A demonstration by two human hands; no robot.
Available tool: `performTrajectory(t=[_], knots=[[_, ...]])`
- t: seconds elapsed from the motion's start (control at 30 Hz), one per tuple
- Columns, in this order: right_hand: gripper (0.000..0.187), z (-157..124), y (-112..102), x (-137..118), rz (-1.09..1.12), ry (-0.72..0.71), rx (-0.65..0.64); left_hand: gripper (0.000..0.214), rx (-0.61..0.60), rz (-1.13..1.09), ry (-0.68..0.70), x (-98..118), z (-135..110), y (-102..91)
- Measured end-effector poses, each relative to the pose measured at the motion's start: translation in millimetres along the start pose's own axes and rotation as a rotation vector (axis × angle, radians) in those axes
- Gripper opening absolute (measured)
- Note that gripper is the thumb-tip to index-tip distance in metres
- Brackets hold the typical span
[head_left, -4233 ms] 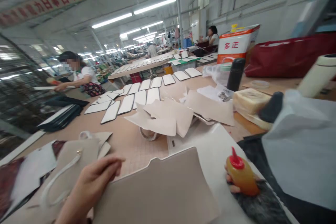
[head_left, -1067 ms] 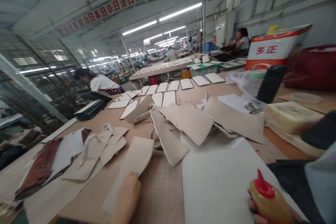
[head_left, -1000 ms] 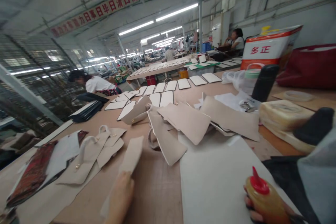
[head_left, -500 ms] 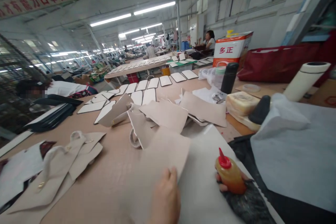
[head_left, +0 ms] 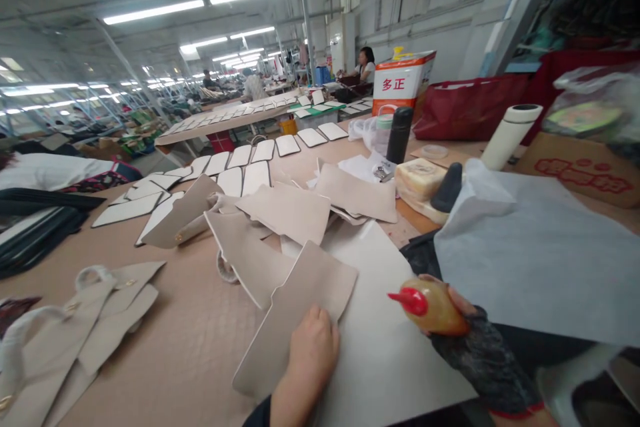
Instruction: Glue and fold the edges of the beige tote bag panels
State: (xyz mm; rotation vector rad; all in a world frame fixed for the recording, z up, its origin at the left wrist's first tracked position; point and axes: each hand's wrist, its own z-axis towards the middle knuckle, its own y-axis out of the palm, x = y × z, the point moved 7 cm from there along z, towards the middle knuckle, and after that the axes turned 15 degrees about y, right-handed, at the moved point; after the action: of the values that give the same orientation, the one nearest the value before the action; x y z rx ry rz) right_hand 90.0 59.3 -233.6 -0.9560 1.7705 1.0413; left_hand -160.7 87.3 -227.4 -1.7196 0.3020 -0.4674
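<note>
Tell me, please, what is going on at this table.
The person's left-hand grip is on a notched beige panel, partly over a white sheet. The right-hand grip is around an amber squeeze bottle, tilted, its red nozzle apart from the panel. More beige panels lie heaped just beyond.

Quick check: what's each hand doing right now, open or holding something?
Left hand: resting on a flat beige panel; grip can't be told.
Right hand: closed around an amber bottle with a red nozzle.
</note>
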Motion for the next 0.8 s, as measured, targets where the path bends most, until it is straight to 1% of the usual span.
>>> performTrajectory(t=[0.1, 0.17, 0.27, 0.33, 0.4, 0.53, 0.67, 0.73, 0.8], knots=[[0.046, 2, -16, -5, -0.055, 0.043, 0.086, 0.025, -0.002, -0.044, -0.004, -8, 5, 4.6], [0.051, 1, -19, -5, -0.147, 0.021, 0.132, 0.027, 0.029, -0.131, 0.021, -13, 8, 4.9], [0.043, -4, -13, -4, -0.343, -0.099, 0.186, 0.03, 0.074, -0.234, 0.025, -19, 10, 3.4], [0.038, -10, -4, -6, -0.485, -0.208, 0.227, 0.03, 0.083, -0.262, 0.016, -20, 10, 2.8], [0.035, -15, 6, -10, -0.581, -0.306, 0.251, 0.03, 0.088, -0.28, 0.014, -19, 10, 2.5], [0.03, -21, 20, -22, -0.677, -0.474, 0.278, 0.03, 0.093, -0.286, 0.01, -17, 9, 1.2], [0.026, -22, 26, -31, -0.722, -0.625, 0.316, 0.031, 0.096, -0.29, 0.019, -15, 9, -0.4], [0.022, -22, 28, -32, -0.747, -0.666, 0.314, 0.031, 0.097, -0.298, 0.022, -15, 9, -0.2], [0.022, -21, 30, -31, -0.766, -0.676, 0.284, 0.03, 0.102, -0.305, 0.029, -15, 10, 0.1]])
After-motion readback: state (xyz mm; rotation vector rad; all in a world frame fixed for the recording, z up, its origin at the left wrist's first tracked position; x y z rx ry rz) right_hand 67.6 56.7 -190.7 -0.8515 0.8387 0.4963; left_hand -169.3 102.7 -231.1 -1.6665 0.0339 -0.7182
